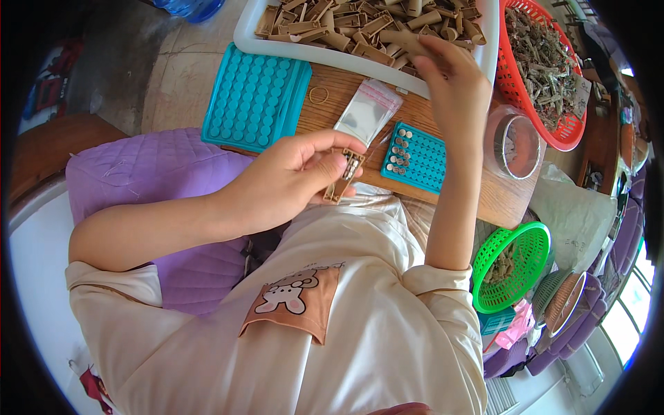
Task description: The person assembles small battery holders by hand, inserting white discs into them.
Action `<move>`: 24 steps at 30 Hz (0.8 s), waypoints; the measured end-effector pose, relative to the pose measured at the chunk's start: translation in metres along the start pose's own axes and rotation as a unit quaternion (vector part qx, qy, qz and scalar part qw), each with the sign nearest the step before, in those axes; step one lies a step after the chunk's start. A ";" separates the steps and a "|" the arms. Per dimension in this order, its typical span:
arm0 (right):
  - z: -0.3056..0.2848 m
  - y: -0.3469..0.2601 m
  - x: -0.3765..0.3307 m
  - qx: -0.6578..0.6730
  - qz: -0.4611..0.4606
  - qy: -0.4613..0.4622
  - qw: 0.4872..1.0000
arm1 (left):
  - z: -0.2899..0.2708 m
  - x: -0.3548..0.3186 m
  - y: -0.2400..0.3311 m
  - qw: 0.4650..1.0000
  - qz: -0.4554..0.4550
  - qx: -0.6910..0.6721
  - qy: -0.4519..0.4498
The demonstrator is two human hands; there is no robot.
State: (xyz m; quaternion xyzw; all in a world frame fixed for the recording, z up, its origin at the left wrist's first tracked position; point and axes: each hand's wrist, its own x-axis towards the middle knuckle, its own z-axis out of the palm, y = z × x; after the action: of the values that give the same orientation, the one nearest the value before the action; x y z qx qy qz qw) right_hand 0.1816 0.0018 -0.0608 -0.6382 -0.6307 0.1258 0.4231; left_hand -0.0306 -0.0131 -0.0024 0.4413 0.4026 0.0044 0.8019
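My left hand [304, 169] is closed around a small brown plastic casing [339, 185], held upright above my lap. Its open side shows metallic parts, too small to make out fully. Over the white bin [243, 31], my right hand [453, 72] pinches a light brown plastic shell [404, 41] between thumb and fingers. Many similar brown shells [339, 38] lie heaped in that bin. Between my hands, a small teal tray [429, 162] on the table holds several round silver pieces, like button cells, in its left columns.
Clear plastic bags [365, 114] and a rubber band [319, 95] lie beside a larger teal tray [252, 97]. At right are a round clear container [515, 145], a red basket [508, 76] of small parts and a green basket [515, 290]. A purple quilted cover [138, 169] is at left.
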 end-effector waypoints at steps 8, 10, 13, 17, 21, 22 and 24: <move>-0.012 -0.026 -0.064 0.371 0.230 0.098 0.894 | -0.006 0.004 -0.001 0.984 0.153 0.042 0.075; -0.004 -0.045 -0.083 0.457 0.264 0.067 0.847 | -0.005 0.004 -0.001 0.979 0.180 0.044 0.083; 0.011 -0.065 -0.094 0.506 0.280 0.076 0.812 | -0.002 0.004 -0.001 0.970 0.222 0.033 0.094; 0.022 -0.075 -0.099 0.500 0.270 0.096 0.817 | 0.001 0.006 -0.003 0.956 0.270 0.044 0.105; 0.029 -0.084 -0.104 0.523 0.252 0.113 0.806 | 0.003 0.005 -0.001 0.963 0.253 0.030 0.092; 0.031 -0.086 -0.104 0.523 0.252 0.113 0.807 | 0.005 0.006 -0.003 0.957 0.271 0.019 0.101; 0.035 -0.090 -0.104 0.517 0.254 0.116 0.809 | 0.007 0.007 -0.005 0.951 0.288 0.007 0.111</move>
State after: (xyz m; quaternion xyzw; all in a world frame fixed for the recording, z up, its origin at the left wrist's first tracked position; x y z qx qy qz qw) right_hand 0.0761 -0.0932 -0.0581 -0.4720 -0.2343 0.4614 0.7137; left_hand -0.0232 -0.0181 -0.0083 0.5407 0.3449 0.2808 0.7141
